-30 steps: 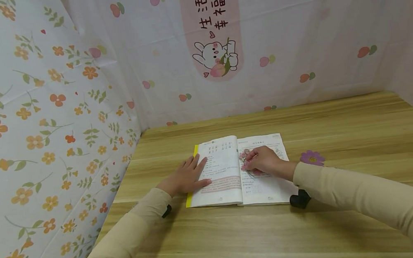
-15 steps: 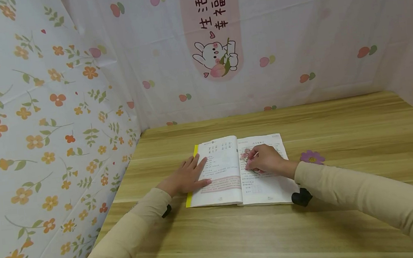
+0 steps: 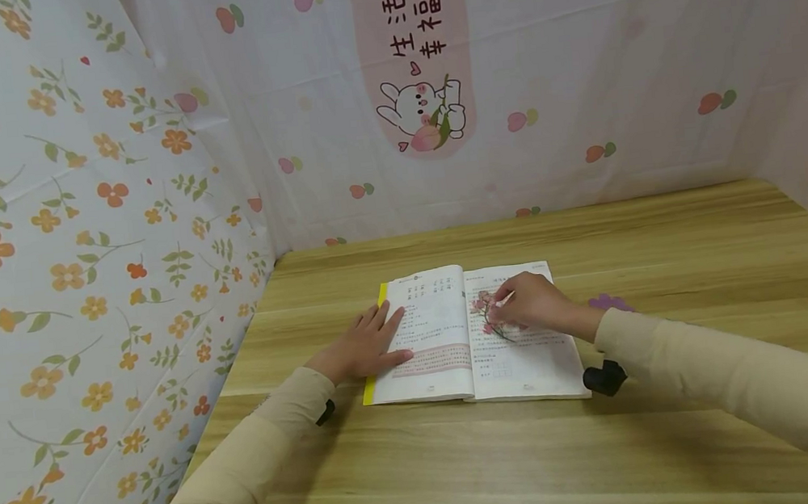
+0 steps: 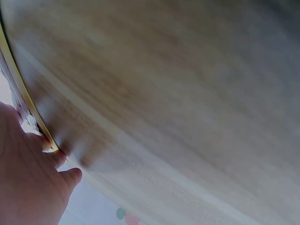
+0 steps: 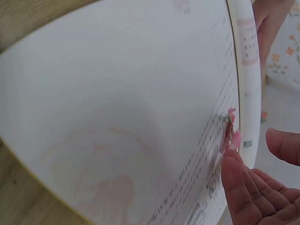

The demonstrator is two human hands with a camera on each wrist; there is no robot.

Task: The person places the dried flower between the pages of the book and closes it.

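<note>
The left arm (image 3: 248,453) is extended from the bottom edge, left of centre, towards the middle of the head view, covered to the wrist by a pale sleeve (image 3: 216,497). The left hand (image 3: 363,345) is laid palm down near the centre, its fingers spread and its thumb (image 3: 398,357) pointed right. The right arm (image 3: 730,375), sleeved alike, is stretched in from the lower right; the right hand (image 3: 535,303) is held just right of centre, fingertips directed left. At the lower right of the right wrist view, one digit (image 5: 285,146) is seen parted from the grouped fingers (image 5: 234,176).
</note>
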